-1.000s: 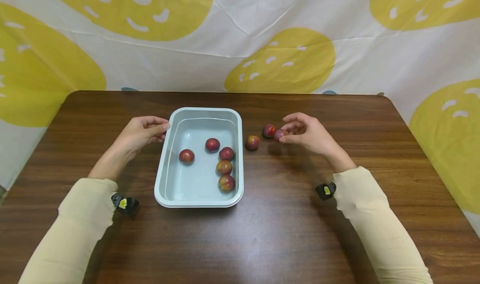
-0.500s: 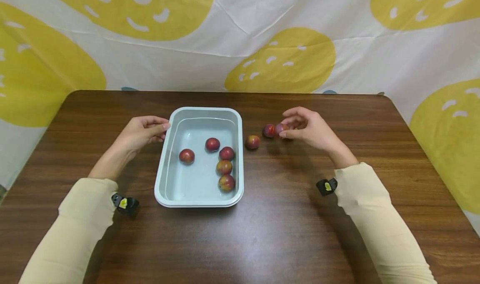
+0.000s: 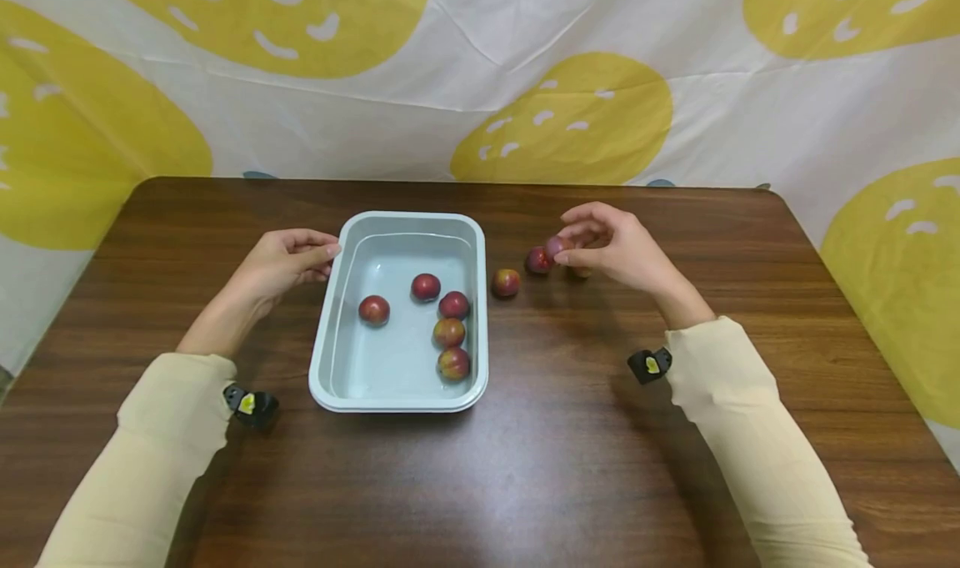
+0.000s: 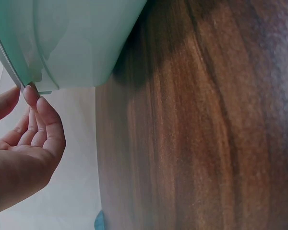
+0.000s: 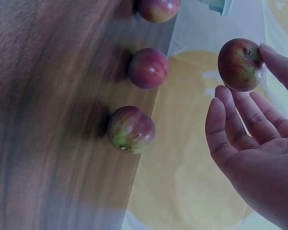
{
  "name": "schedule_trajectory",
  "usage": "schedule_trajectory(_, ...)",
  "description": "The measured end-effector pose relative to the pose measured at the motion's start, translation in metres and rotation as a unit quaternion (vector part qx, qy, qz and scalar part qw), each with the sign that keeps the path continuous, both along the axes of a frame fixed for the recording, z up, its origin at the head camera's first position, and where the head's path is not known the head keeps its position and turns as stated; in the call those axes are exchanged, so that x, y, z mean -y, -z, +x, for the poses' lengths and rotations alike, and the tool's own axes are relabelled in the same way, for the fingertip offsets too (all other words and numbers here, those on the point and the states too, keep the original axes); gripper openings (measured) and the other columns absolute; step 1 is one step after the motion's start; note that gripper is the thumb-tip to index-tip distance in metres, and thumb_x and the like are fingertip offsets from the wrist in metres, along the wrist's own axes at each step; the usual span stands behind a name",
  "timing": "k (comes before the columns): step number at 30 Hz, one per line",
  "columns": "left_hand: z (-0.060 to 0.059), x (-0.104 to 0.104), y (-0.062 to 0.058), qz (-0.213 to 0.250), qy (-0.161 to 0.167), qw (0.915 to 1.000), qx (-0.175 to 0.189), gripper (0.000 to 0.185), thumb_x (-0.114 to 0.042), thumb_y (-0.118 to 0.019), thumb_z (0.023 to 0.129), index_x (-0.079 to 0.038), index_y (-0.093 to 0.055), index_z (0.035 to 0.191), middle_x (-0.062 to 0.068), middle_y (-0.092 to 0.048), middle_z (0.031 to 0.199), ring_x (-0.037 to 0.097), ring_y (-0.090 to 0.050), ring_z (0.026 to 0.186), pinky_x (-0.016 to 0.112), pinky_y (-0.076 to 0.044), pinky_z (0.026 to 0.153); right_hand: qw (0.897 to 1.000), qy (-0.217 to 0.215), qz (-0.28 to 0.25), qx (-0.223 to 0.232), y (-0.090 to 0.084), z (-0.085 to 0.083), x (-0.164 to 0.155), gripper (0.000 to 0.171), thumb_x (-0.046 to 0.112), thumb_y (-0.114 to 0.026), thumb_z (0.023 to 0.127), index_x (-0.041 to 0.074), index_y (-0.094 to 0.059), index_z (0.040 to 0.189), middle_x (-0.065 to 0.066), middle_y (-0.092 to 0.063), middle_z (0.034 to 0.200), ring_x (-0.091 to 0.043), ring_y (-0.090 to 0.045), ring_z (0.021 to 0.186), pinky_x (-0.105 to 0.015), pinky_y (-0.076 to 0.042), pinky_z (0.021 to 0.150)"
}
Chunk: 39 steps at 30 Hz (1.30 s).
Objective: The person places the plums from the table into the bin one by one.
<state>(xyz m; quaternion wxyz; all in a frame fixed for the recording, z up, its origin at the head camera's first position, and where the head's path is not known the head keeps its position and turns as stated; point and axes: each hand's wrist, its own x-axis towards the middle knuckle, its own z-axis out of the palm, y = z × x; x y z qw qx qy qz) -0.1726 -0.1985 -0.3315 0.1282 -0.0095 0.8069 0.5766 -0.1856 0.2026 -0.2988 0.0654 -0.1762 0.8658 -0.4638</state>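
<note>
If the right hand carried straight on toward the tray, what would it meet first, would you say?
Probably the plum on the table just left of the right hand, which pinches a plum; since that one looks lifted, it might pass above.

Head view from above, two wrist views close in.
Looks forward and down over table (image 3: 555,468); left wrist close beside tray (image 4: 77,43), right wrist near plums (image 5: 149,67), both also in head view.
</note>
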Motion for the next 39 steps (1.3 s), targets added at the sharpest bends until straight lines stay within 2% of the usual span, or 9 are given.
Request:
schedule_trajectory(14, -0.002, -0.002, 0.0, 0.007, -0.007, 0.9999, -0.002, 0.039, -0.019, -0.058, 0.091, 0.011, -0.052, 0.116, 0.007, -0.06, 0.092, 0.011, -0.058, 0.073, 0.025, -0.053, 0.071, 1.0, 0.008, 0.016, -0.017, -0.01, -0.003, 0.008, 0.042, 0.012, -0.071, 0.08, 0.002, -0.055, 0.116, -0.011, -0.065, 0.1, -0.013, -0.059, 0.083, -0.024, -0.046, 0.065)
schedule_trajectory(39, -0.001, -0.002, 0.002, 0.01, 0.001, 0.9999, 0.008, 0.04, -0.019, -0.058, 0.091, 0.011, -0.051, 0.117, 0.005, -0.059, 0.09, 0.01, -0.058, 0.073, 0.024, -0.053, 0.072, 0.999, -0.027, 0.009, -0.043, -0.034, -0.004, 0.033, 0.041, 0.006, -0.073, 0.077, 0.0, -0.055, 0.114, -0.012, -0.065, 0.099, -0.01, -0.06, 0.082, -0.023, -0.046, 0.071)
